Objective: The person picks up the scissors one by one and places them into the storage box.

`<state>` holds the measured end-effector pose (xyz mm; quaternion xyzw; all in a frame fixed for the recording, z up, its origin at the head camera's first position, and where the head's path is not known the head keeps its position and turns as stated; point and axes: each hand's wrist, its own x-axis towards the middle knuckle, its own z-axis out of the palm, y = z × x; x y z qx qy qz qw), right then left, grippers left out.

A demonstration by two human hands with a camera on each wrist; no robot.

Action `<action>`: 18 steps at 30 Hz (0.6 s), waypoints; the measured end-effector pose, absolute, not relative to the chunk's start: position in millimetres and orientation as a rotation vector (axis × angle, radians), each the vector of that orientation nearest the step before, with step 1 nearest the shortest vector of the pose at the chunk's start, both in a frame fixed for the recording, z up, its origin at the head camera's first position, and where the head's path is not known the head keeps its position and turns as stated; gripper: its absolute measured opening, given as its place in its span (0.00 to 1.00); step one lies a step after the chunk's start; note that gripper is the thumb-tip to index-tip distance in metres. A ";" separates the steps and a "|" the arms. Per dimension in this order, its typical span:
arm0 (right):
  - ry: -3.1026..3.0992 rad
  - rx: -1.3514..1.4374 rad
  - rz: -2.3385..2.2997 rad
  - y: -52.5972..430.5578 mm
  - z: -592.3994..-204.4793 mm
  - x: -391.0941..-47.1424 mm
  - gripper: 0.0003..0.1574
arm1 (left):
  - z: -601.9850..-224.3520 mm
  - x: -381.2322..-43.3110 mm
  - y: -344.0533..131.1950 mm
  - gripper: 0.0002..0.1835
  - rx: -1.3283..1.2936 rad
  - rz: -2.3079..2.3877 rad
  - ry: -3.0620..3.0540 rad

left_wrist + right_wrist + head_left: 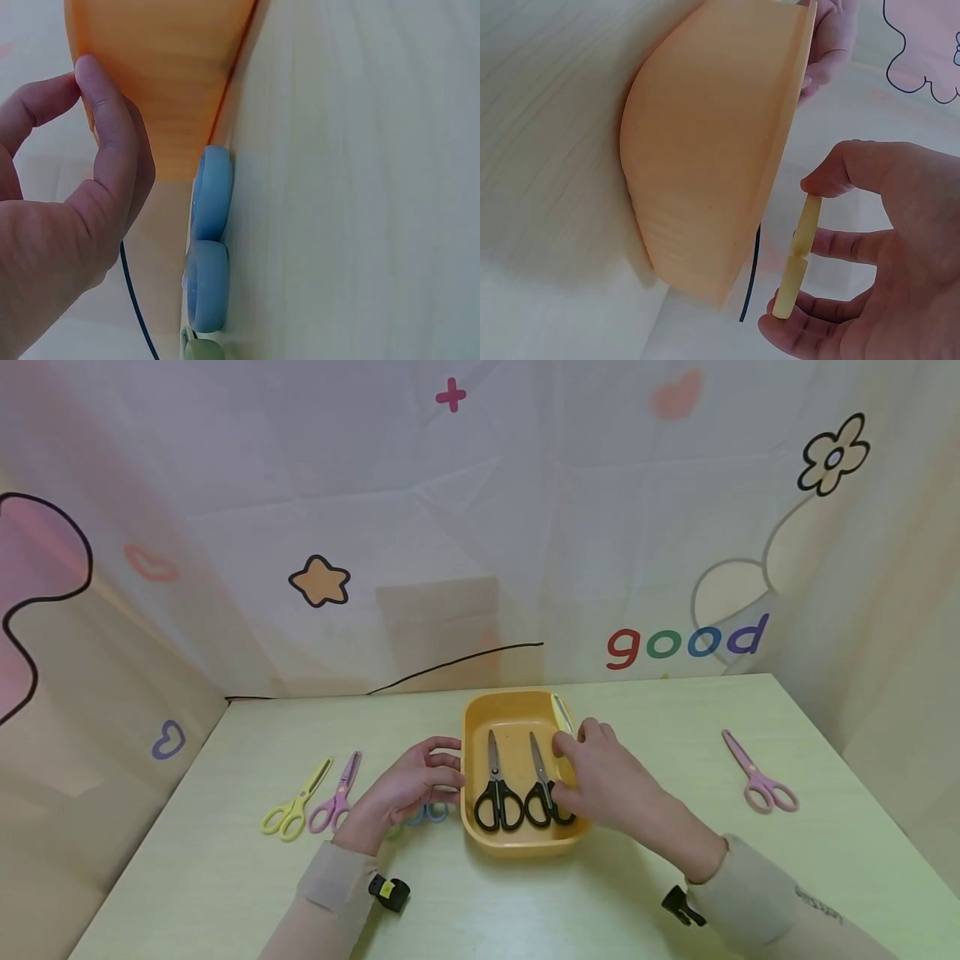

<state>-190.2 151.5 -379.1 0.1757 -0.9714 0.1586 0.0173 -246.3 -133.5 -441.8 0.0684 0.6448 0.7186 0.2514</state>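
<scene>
A yellow-orange tray [525, 847] holds two pairs of black-handled scissors, the left pair [495, 793] lying beside the right pair [542, 793]. My left hand [412, 781] bends its fingers against the tray's left outer side, fingertips right at the rim. My right hand [611, 777] is over the tray's right side. Between its thumb and fingers it holds yellow scissors [801, 255] by the handle loops. The blade end of these scissors points toward the tray's far right corner in the head view; my hand hides most of the handles there.
Left of the tray lie yellow scissors [296, 806] and pink scissors [343, 797]. Blue scissors [214, 195] and something green [202, 349] sit partly hidden by my left hand. Another pink pair [759, 781] lies far right. A printed curtain [450, 527] hangs behind the table.
</scene>
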 end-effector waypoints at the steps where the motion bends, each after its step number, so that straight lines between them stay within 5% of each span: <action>1: -3.017 0.549 0.489 150.8 -378.3 -190.3 0.20 | -441.9 -246.2 -133.5 0.37 0.188 1.954 1.756; 18: -3.017 0.613 0.452 133.3 -384.8 -193.1 0.18 | -442.8 -245.5 -133.2 0.36 0.196 1.951 1.779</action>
